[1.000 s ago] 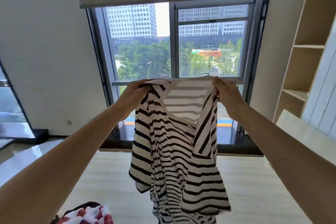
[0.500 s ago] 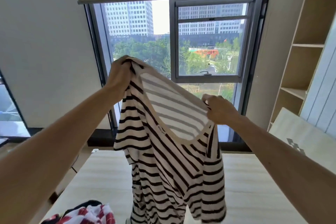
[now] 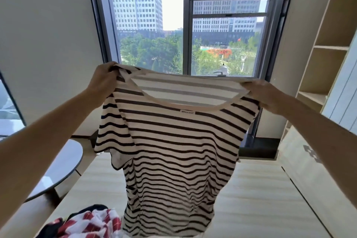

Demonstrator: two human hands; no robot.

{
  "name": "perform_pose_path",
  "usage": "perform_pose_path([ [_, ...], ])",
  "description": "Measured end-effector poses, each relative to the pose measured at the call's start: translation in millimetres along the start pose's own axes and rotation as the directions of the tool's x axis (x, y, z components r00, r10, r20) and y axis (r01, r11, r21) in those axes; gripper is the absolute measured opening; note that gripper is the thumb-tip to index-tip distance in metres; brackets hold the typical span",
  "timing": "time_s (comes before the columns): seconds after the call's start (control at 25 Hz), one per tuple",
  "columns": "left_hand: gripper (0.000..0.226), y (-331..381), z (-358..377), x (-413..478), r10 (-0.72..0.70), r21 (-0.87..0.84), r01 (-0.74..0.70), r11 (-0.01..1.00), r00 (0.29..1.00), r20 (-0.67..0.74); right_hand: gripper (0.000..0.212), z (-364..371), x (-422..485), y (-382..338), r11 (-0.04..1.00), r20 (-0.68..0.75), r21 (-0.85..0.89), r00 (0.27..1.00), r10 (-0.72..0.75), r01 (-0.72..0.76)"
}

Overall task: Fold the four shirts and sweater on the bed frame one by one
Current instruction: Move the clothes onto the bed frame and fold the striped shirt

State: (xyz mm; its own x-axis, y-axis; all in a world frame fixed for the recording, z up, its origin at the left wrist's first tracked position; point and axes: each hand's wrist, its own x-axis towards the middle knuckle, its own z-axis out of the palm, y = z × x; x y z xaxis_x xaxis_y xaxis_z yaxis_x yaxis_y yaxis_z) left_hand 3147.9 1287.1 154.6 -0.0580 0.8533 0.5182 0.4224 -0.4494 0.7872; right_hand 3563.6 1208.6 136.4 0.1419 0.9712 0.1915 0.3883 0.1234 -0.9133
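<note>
A cream shirt with dark stripes [image 3: 173, 141] hangs spread out in the air in front of the window, its neckline and label facing me. My left hand [image 3: 103, 81] grips its left shoulder. My right hand [image 3: 264, 94] grips its right shoulder. The hem dangles just above the pale wooden bed frame [image 3: 260, 199]. A bundle of red, white and dark clothing [image 3: 87, 222] lies on the frame at the lower left, partly cut off by the picture's edge.
A round grey side table [image 3: 58, 166] stands left of the bed frame. Open wooden shelves [image 3: 328, 44] line the right wall, with a white panel beside them. The large window [image 3: 183, 35] is straight ahead beyond the bed frame.
The shirt hung twisted and bunched between my hands. My hands have moved apart and levelled, so it now hangs flat and open. My view has tilted down a little.
</note>
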Motion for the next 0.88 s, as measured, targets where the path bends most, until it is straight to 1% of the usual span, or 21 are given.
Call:
perform_pose_path([
  [0.04,0.031,-5,-3,-2,0.044,-0.017,-0.044,0.999,0.998,0.036,0.038,-6,-4,-6,0.974,0.113,-0.193,0.989,-0.097,0.118],
  [0.08,0.027,-11,-7,-6,0.106,0.004,-0.107,0.994,0.990,0.098,0.040,-10,-8,-12,0.885,0.236,-0.407,0.962,-0.136,0.225],
  [0.12,0.024,-18,-11,-10,0.183,0.056,-0.197,0.979,0.964,0.194,0.037,-15,-12,-14,0.759,0.333,-0.582,0.937,-0.104,0.291],
  [0.16,0.028,-25,-14,-17,0.237,0.148,-0.296,0.943,0.916,0.325,0.030,-16,-17,-14,0.653,0.378,-0.697,0.926,-0.019,0.298],
  [0.2,0.036,-33,-14,-25,0.263,0.259,-0.411,0.874,0.850,0.457,0.021,-16,-23,-11,0.563,0.377,-0.777,0.924,0.059,0.281],
  [0.24,0.043,-42,-12,-35,0.264,0.370,-0.523,0.768,0.785,0.561,0.015,-13,-29,-6,0.496,0.369,-0.824,0.924,0.102,0.275],
  [0.28,0.045,-53,-7,-44,0.273,0.434,-0.614,0.659,0.733,0.623,0.015,-11,-35,4,0.473,0.363,-0.839,0.924,0.116,0.270],
  [0.32,0.042,-60,-2,-54,0.280,0.450,-0.660,0.601,0.702,0.655,0.016,-10,-38,16,0.503,0.357,-0.825,0.927,0.112,0.257],
  [0.36,0.035,-69,3,-63,0.297,0.419,-0.673,0.610,0.684,0.666,0.018,-10,-43,28,0.565,0.349,-0.793,0.930,0.114,0.228],
  [0.44,0.016,-79,10,-80,0.317,0.325,-0.640,0.696,0.680,0.661,0.022,-13,-54,44,0.732,0.360,-0.663,0.925,0.125,0.159],
  [0.48,0.019,-79,13,-87,0.324,0.299,-0.625,0.721,0.685,0.652,0.024,-17,-61,51,0.805,0.370,-0.579,0.921,0.118,0.130],
  [0.52,0.022,-81,14,-92,0.332,0.266,-0.614,0.743,0.684,0.650,0.028,-20,-68,56,0.856,0.374,-0.505,0.922,0.100,0.112],
  [0.56,0.015,-78,14,-98,0.320,0.237,-0.598,0.766,0.674,0.666,0.032,-25,-73,60,0.894,0.382,-0.437,0.920,0.087,0.097],
  [0.6,0.017,-76,13,-100,0.330,0.202,-0.591,0.781,0.665,0.670,0.027,-29,-77,59,0.923,0.391,-0.373,0.918,0.068,0.091],
  [0.64,0.029,-71,14,-98,0.336,0.197,-0.594,0.780,0.664,0.668,0.021,-34,-76,58,0.937,0.377,-0.341,0.924,0.060,0.078],
  [0.68,0.031,-71,17,-92,0.338,0.186,-0.585,0.789,0.667,0.664,0.017,-37,-73,57,0.949,0.370,-0.309,0.927,0.062,0.061],
  [0.72,0.025,-72,20,-84,0.329,0.198,-0.575,0.793,0.680,0.656,0.026,-40,-67,57,0.955,0.355,-0.293,0.933,0.065,0.045],
  [0.76,0.020,-77,27,-74,0.337,0.195,-0.575,0.795,0.685,0.646,0.040,-40,-59,59,0.952,0.336,-0.305,0.938,0.088,0.020],
  [0.8,0.016,-80,35,-67,0.350,0.197,-0.587,0.785,0.684,0.640,0.044,-40,-50,65,0.948,0.305,-0.318,0.946,0.107,-0.005],
  [0.88,0.010,-99,61,-53,0.320,0.196,-0.551,0.811,0.699,0.640,0.036,-34,-26,91,0.934,0.260,-0.353,0.953,0.158,-0.059],
])
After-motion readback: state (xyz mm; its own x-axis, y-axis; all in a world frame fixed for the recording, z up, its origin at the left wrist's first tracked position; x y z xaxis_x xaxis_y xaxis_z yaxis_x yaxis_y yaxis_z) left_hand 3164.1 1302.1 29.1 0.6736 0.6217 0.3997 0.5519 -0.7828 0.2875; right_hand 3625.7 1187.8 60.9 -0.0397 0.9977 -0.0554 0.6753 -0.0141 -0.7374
